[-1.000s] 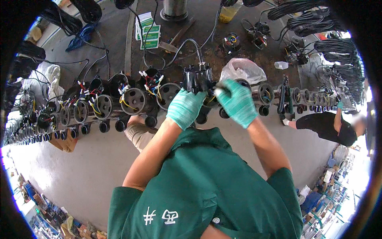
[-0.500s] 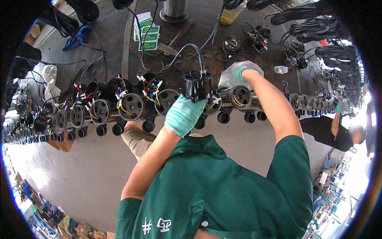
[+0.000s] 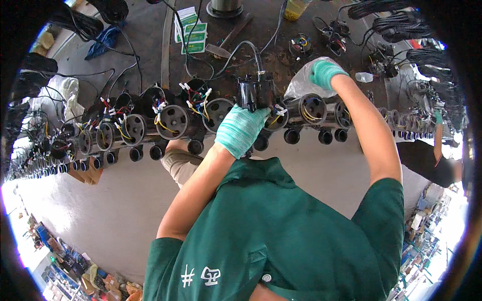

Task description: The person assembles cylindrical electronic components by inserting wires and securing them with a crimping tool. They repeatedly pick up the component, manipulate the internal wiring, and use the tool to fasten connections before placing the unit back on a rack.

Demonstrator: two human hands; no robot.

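Note:
In a striped green glove, my left hand (image 3: 243, 128) is closed round the lower part of a glossy black cylindrical housing (image 3: 249, 94). A dark cable (image 3: 258, 61) rises from the top of that housing. My right hand (image 3: 327, 73), gloved the same way, is beside a clear plastic bag (image 3: 303, 83), its fingers curled at the bag's upper right edge. Anything between those fingers is hidden. Just right of the housing, white connectors (image 3: 279, 109) and yellow wires stick out of a round black motor body (image 3: 275, 122).
A long row of black motor bodies (image 3: 172, 122) with loose wires runs along the bench edge. Beyond lie a hammer (image 3: 228, 39), green-and-white labels (image 3: 195, 39), a metal cylinder (image 3: 224, 9) and coiled black cables (image 3: 401, 27). Another person (image 3: 427, 160) works at far right.
My right hand has drawn up out of the plastic bag, its fingers now curled and uncovered. My left hand keeps its hold on the black housing. The whole view has shifted slightly.

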